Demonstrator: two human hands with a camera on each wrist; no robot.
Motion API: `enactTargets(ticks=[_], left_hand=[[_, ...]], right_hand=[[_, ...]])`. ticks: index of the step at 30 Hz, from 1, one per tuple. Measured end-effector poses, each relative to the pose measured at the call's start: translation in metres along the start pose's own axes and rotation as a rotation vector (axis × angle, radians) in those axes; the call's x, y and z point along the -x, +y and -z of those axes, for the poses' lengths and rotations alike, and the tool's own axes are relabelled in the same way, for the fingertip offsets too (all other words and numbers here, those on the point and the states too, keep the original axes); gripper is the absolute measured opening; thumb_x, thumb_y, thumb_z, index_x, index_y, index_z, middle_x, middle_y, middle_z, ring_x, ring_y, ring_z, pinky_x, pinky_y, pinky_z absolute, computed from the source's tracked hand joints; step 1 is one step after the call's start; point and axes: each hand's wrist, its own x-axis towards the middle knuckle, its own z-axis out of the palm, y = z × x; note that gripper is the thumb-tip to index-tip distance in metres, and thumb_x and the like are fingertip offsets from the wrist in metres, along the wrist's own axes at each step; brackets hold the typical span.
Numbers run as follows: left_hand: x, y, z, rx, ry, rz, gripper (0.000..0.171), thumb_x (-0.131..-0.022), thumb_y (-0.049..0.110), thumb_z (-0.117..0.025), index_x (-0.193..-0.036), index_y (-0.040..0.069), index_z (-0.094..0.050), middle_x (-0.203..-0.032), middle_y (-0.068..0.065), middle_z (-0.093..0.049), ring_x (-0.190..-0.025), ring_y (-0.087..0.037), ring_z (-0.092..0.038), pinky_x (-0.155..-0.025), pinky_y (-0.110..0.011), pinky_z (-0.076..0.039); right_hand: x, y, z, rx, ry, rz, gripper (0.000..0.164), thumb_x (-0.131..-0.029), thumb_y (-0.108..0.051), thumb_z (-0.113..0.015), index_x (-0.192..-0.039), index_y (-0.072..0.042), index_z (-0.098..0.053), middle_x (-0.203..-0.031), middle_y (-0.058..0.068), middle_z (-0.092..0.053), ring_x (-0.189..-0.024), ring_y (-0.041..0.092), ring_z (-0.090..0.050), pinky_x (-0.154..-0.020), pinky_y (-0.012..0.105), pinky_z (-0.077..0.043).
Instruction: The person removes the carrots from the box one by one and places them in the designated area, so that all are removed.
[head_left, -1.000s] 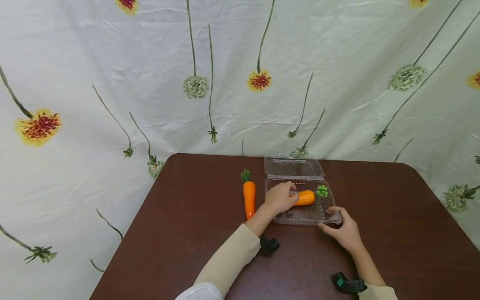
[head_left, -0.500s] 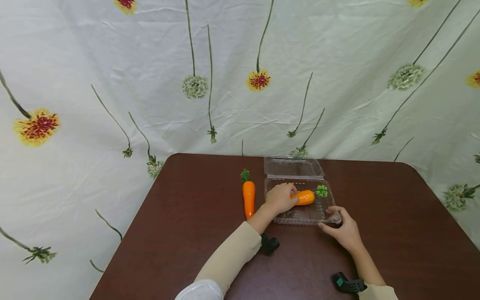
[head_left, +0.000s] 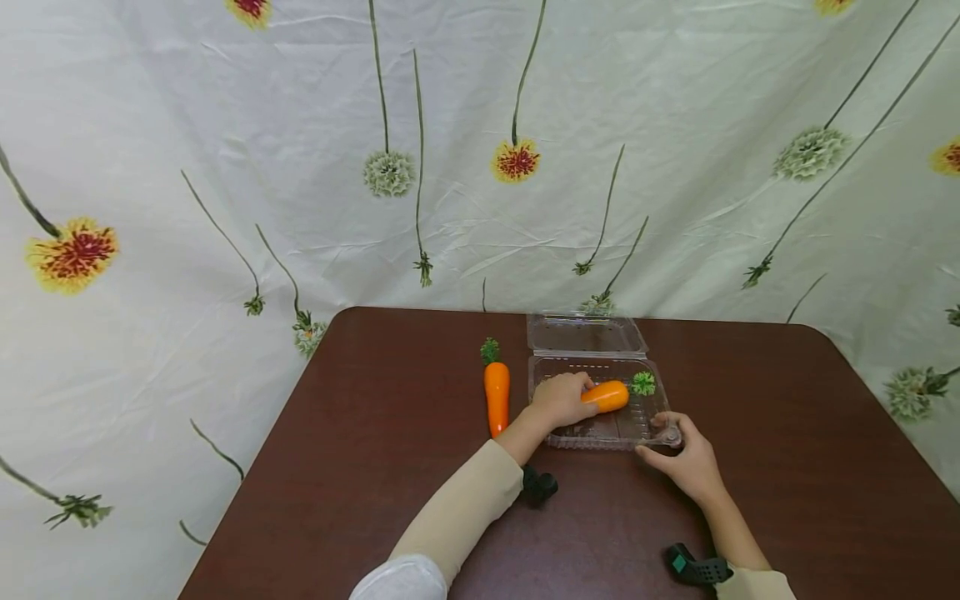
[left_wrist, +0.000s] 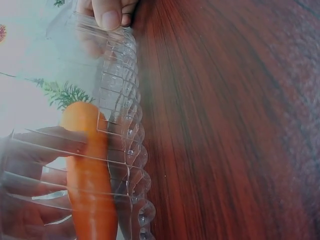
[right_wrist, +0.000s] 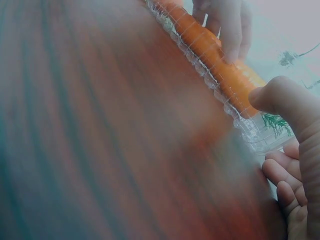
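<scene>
Backdrop: we see pale cloth [head_left: 300,125] printed with flowers and long stems, hanging beyond the table's far edge.
Tabletop: dark reddish-brown wood grain [head_left: 390,425], its far corners rounded.
Left sleeve: beige [head_left: 465,517], slanting in from the near left, with a black wrist device [head_left: 538,487] at the cuff.
Carrot outside: left of the box we find an orange carrot on the wood [head_left: 497,396], leafy top pointing far; the left arm covers our view of its near tip.
Left hand: reaching into the box from the near left, the left hand [head_left: 558,402] pinches the narrow end of the carrot there between thumb and fingers, hiding that end from us.
Clamshell box: clear plastic container [head_left: 600,444], its lid [head_left: 585,336] folded back on the far side; from the left wrist we look through its ribbed wall at fingers and carrot.
Carrot inside: the held orange carrot [head_left: 611,395] lies crosswise in the box, thick end and green top [head_left: 642,383] to the right.
Right hand: the right hand [head_left: 693,467] pinches the box's near right corner between thumb and fingers.
Right wrist: we see a black wristband [head_left: 701,570] beside a beige cuff [head_left: 753,585].
</scene>
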Motion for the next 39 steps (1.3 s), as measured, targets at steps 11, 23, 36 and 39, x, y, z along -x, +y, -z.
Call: enactTargets(ticks=[11,23,36,39], left_hand=[[0.0004,-0.0001,-0.0011,-0.021,-0.005,-0.029,0.048,-0.081,0.044,-0.067,-0.122,0.022,-0.058,-0.108,0.005,-0.062,-0.080,-0.010,-0.056,-0.063,-0.025,-0.044],[0.0033,-0.0051,-0.0008,0.161,0.082,-0.136,0.050,-0.080,0.043,-0.067,-0.124,0.023,-0.057,-0.095,0.006,-0.063,-0.065,-0.006,-0.051,-0.052,-0.021,-0.041],[0.0053,-0.0076,0.0031,0.359,0.118,-0.206,0.051,-0.085,0.040,-0.062,-0.132,0.024,-0.050,-0.078,0.009,-0.053,-0.056,-0.010,-0.049,-0.049,-0.024,-0.040],[0.0057,-0.0089,0.0039,0.415,0.120,-0.218,0.052,-0.085,0.040,-0.061,-0.133,0.021,-0.049,-0.079,0.008,-0.054,-0.053,-0.011,-0.050,-0.048,-0.024,-0.041]], right_hand=[[-0.0003,0.0000,0.0000,-0.007,-0.004,-0.003,0.058,-0.074,-0.031,-0.077,-0.118,-0.006,-0.049,-0.114,0.012,-0.056,-0.096,0.024,-0.049,-0.076,0.042,-0.039],[-0.0006,0.0003,0.0001,0.002,-0.010,-0.011,0.058,-0.074,-0.033,-0.077,-0.118,-0.006,-0.049,-0.115,0.013,-0.056,-0.094,0.024,-0.049,-0.076,0.042,-0.039],[-0.0006,0.0013,0.0000,0.017,0.003,0.016,0.057,-0.074,-0.032,-0.077,-0.117,-0.007,-0.049,-0.114,0.012,-0.057,-0.094,0.023,-0.049,-0.075,0.039,-0.040],[-0.0003,0.0019,0.0000,0.012,0.001,0.013,0.057,-0.074,-0.032,-0.077,-0.117,-0.007,-0.050,-0.114,0.011,-0.057,-0.093,0.024,-0.049,-0.075,0.040,-0.040]])
